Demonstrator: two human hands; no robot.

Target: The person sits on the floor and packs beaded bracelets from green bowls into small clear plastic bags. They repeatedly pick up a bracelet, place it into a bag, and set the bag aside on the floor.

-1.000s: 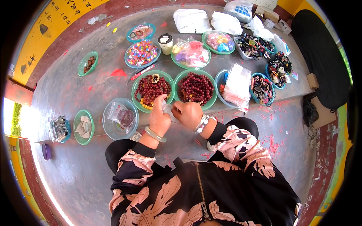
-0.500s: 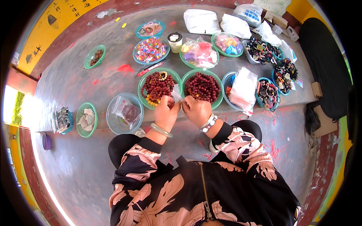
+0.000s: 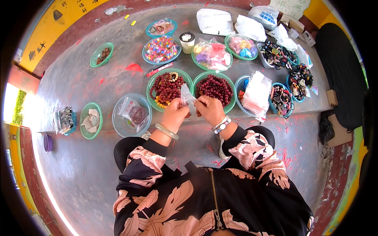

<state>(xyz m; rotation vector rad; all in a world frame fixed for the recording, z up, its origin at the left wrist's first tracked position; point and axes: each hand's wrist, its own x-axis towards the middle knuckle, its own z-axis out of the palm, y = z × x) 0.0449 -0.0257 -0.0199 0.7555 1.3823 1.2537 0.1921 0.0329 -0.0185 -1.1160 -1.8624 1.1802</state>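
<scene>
A small clear plastic bag (image 3: 186, 93) is stretched between my two hands, in front of two green bowls. My left hand (image 3: 174, 115) has its fingers pinched on the bag's left side. The fingers of my right hand (image 3: 211, 110) are closed at its right edge. Just beyond, a green bowl (image 3: 150, 87) holds dark red bead bracelets (image 3: 166, 88), with some yellow beads and a pale beaded strand among them. Beside it another green bowl (image 3: 233, 103) is full of dark red bead strings (image 3: 214, 88). Whether the bag holds anything I cannot tell.
Left stand a clear basin (image 3: 118, 125) with a bagged dark red item and a green bowl (image 3: 83, 131) of pale cloth-like pieces. Right are a stack of flat clear bags (image 3: 256, 94) and bowls of dark hair ties (image 3: 280, 100). Farther back are colourful beads (image 3: 160, 49) and a cup (image 3: 187, 43).
My hands have moved slightly apart, and more of the small bag shows upright between them. The whole view has shifted a little.
</scene>
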